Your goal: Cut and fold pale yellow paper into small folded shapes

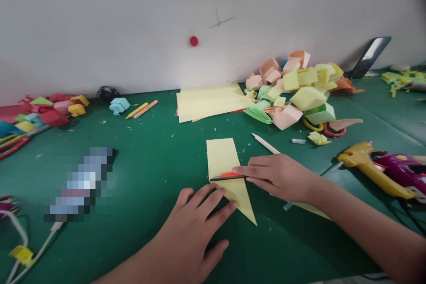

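A pale yellow piece of paper (pixel 221 155), with a pointed lower corner, lies on the green table in front of me. My right hand (pixel 281 176) is closed on an orange and black utility knife (pixel 229 176), which lies flat across the paper with its tip toward the left edge. My left hand (pixel 199 219) has its fingers spread, the fingertips resting on the paper just below the knife. A white pen (pixel 264 143) lies beyond my right hand. Another yellow paper strip (pixel 313 208) shows partly under my right forearm.
Yellow sheets (pixel 209 104) lie by the wall. Folded paper pieces (pixel 299 93) are heaped at back right, scissors handles (pixel 334 129) beneath. A yellow glue gun (pixel 376 168) lies right; a cabled phone (pixel 81 184) lies left. Two crayons (pixel 141 110) and more folded pieces (pixel 53 108) sit back left.
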The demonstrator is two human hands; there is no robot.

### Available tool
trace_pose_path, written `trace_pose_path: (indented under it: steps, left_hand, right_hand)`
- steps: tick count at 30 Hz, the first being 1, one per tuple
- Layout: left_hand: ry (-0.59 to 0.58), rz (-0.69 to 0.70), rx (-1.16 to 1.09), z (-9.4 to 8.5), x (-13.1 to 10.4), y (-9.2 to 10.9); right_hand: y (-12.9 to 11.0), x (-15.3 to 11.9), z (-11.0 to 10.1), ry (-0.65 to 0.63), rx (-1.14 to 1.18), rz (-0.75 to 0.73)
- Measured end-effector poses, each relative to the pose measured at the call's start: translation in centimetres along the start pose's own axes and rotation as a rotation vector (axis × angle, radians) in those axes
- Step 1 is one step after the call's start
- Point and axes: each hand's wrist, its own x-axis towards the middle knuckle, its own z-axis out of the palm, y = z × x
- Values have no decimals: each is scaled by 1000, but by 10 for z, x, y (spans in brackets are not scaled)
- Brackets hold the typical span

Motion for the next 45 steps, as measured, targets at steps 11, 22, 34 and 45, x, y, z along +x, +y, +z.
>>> trace_pose_path:
  steps: [11, 22, 34, 45]
  left_hand:
    - [-25, -19, 4, -3, 1, 2]
    - [26, -20, -31, -3, 4, 1]
    - [26, -31, -37, -2, 4, 1]
    - [22, -21, -3, -1, 4, 2]
  right_hand:
    - [0, -1, -3, -14, -10, -4]
    - [5, -4, -6, -4, -32, -10]
    - [4, -6, -9, -40, -29, 9]
    - [6, -8, -14, -47, -13, 51]
